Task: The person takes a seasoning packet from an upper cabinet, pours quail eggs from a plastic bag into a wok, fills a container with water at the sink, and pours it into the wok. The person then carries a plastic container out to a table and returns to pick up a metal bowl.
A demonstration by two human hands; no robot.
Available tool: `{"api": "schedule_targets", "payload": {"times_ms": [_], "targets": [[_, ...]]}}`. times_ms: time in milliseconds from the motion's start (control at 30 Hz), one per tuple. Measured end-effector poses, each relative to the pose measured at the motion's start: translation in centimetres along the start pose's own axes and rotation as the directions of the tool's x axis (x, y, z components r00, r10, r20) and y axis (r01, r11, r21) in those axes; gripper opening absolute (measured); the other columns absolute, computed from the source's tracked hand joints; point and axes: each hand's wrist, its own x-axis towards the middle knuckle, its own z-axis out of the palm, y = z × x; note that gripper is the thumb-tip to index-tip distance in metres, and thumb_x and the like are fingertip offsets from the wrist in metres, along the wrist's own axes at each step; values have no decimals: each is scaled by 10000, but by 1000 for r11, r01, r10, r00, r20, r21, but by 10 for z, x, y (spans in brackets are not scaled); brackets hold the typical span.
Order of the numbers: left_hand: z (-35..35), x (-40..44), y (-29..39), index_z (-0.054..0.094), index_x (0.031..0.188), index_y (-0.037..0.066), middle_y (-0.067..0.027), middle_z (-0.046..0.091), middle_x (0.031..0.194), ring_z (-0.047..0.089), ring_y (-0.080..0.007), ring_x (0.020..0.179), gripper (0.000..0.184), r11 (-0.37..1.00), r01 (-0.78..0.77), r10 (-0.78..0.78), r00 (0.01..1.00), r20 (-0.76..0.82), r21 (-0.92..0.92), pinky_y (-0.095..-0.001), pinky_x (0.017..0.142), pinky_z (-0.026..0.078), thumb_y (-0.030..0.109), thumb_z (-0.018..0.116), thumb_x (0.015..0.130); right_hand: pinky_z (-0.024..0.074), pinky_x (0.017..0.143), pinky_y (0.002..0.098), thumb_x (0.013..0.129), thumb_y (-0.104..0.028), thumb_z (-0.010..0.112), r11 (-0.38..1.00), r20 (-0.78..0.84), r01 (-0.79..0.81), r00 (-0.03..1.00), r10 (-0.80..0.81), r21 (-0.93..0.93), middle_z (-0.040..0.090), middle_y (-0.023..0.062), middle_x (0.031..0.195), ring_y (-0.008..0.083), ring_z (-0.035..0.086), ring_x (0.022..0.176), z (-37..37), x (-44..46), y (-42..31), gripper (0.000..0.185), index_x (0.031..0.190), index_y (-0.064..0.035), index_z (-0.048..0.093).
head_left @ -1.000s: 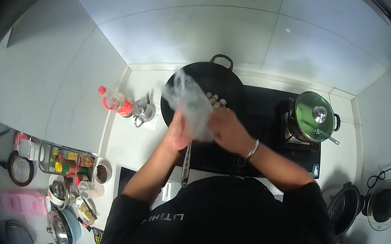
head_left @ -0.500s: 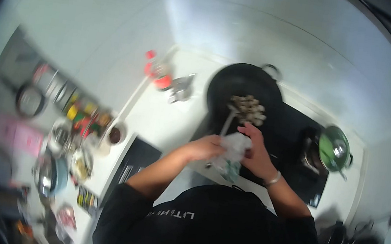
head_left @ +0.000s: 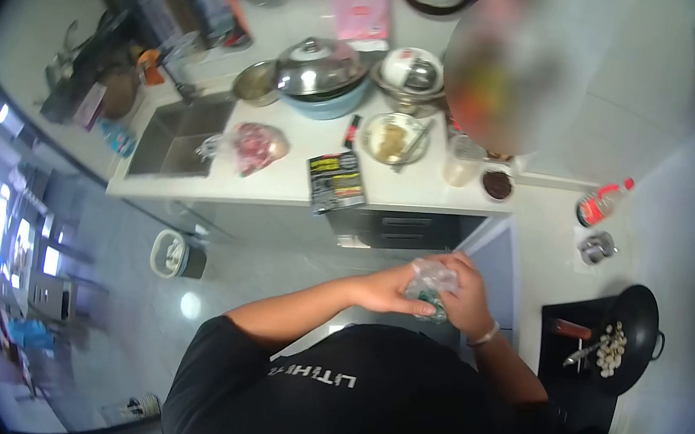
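Plastic bag (head_left: 433,276): thin, translucent, with green marking on its lower part. Condition: crumpled, bunched into a small bundle. Position: slightly right of and below frame centre.

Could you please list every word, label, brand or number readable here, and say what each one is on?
"LITH…", apparently, upside down on the black shirt; its remaining letters are unclear.
Green print on the crumpled plastic bag in both hands: unreadable.
Yellow and pale print on the black packet: too blurred.
Red label on the bottle: too small.
I can make out no numbers.
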Motion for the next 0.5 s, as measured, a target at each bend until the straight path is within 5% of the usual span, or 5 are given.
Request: {"api": "schedule_targets", "payload": {"times_ms": [167, 300, 333, 400, 500], "targets": [[-81, -139, -15, 537, 1264, 39, -156, 596, 1192, 568, -309, 1134, 448, 911, 231, -94, 923, -373, 342, -403, 959, 444, 148, 658, 847, 469, 839, 307, 812, -49, 683, 884, 505, -262, 862, 33, 389, 547, 96, 1090, 185, 575, 985, 129, 83, -17, 266, 1060, 1, 599], [-120, -231, -2, 534, 1280, 65, -146, 609, 1192, 608, -330, 1061, 438, 818, 508, -267, 752, -603, 270, -410, 896, 475, 80, 597, 847, 391, 1013, 350, 821, 26, 674, 879, 629, 49, 680, -377, 474, 468, 92, 1217, 186, 471, 1181, 172, 160, -71, 322, 1114, -46, 561], [-129, -252, -10, 491, 1341, 82, -163, 594, 1238, 610, -355, 1059, 502, 820, 500, -239, 740, -628, 278, -419, 899, 478, 48, 553, 844, 333, 1044, 386, 814, -37, 719, 564, 657, -410, 668, -350, 717, 479, 110, 1206, 231, 456, 1188, 183, 166, -89, 221, 997, -81, 604], [-146, -287, -33, 452, 1402, 102, -174, 601, 1239, 628, -359, 1021, 571, 834, 515, -252, 675, -693, 198, -421, 884, 492, 1, 483, 841, 336, 1016, 425, 796, -120, 764, 257, 563, -524, 589, -580, 812, 493, 138, 1207, 294, 461, 1178, 207, 187, -127, 157, 880, -114, 631], [-176, -325, -54, 478, 1389, 107, -146, 650, 1088, 658, -285, 909, 567, 850, 524, -367, 498, -786, -65, -387, 829, 518, -28, 421, 841, 319, 1011, 462, 812, -219, 766, 190, 541, -685, 342, -769, 703, 486, 192, 1232, 334, 450, 1184, 241, 226, -163, 160, 824, -122, 640]]}}
